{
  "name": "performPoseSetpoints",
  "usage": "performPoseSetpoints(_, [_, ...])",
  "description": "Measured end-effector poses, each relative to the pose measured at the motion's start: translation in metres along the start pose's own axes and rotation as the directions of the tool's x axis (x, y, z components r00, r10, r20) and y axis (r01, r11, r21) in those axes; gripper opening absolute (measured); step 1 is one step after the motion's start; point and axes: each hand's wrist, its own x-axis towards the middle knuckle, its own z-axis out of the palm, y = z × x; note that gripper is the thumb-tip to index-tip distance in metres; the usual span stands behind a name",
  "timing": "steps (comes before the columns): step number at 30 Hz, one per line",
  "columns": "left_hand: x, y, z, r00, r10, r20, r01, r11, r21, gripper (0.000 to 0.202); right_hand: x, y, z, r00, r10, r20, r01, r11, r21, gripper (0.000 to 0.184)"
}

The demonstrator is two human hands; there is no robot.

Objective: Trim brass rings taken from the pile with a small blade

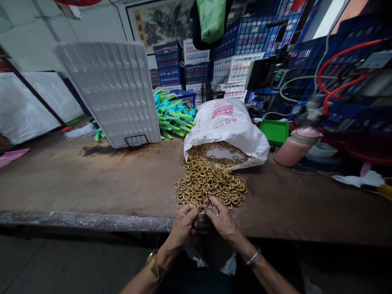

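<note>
Beyond the left hand [184,222], to its left: white ribbed panel [113,94], standing tilted on the table [137,179]. Left hand: fingertips drawn narrow at the near edge of the brass-coloured rings [211,179]; cannot tell whether one is held. Ahead of both hands: rings heaped, spilling from white bag [226,126]. Right hand [222,218]: pinching small metallic item [213,207], identity unclear. Farther right, beyond it: pink bottle [295,147].

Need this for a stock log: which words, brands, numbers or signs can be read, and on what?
None can be read with certainty.
White sack of gold-coloured rings: red print, too blurred.
Framed landscape picture: characters on its yellow strip, too blurred.
Blue crates: yellow labels, too small.
</note>
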Motion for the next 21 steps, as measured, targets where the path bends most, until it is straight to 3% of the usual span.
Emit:
performPoseSetpoints(2, [-0.004, -0.003, 0.003, 0.999, -0.041, 0.028, 0.042, 0.998, -0.053, 0.035, -0.003, 0.002, 0.001, 1.0, -0.022, -0.012, 0.022, 1.0, -0.022, 0.018])
performPoseSetpoints(5, [-0.009, -0.005, 0.008, 0.999, -0.047, 0.006, 0.047, 0.998, -0.044, 0.033, -0.006, 0.006, 0.003, 0.996, 0.082, -0.046, -0.079, 0.995, 0.061, 0.015])
performPoseSetpoints(9, [-0.013, -0.006, 0.009, 0.989, 0.135, -0.06, -0.124, 0.981, 0.15, 0.027, -0.009, 0.004, 0.001, 0.944, 0.322, 0.077, -0.33, 0.904, 0.272, 0.015])
performPoseSetpoints(12, [-0.017, -0.007, 0.008, 0.96, 0.276, 0.053, -0.277, 0.9, 0.336, 0.021, -0.011, -0.003, -0.002, 0.896, 0.391, 0.212, -0.443, 0.825, 0.352, 0.014])
performPoseSetpoints(15, [-0.018, -0.006, 0.006, 0.936, 0.332, 0.118, -0.351, 0.847, 0.4, 0.019, -0.013, -0.007, -0.003, 0.864, 0.413, 0.286, -0.497, 0.79, 0.359, 0.015])
performPoseSetpoints(18, [-0.017, -0.006, 0.006, 0.949, 0.302, 0.095, -0.315, 0.872, 0.376, 0.02, -0.014, -0.006, -0.002, 0.901, 0.359, 0.241, -0.42, 0.862, 0.285, 0.019])
performPoseSetpoints(21, [-0.016, -0.007, 0.007, 0.978, 0.203, 0.04, -0.206, 0.931, 0.301, 0.022, -0.013, 0.001, 0.0, 0.977, 0.169, 0.128, -0.181, 0.979, 0.091, 0.023])
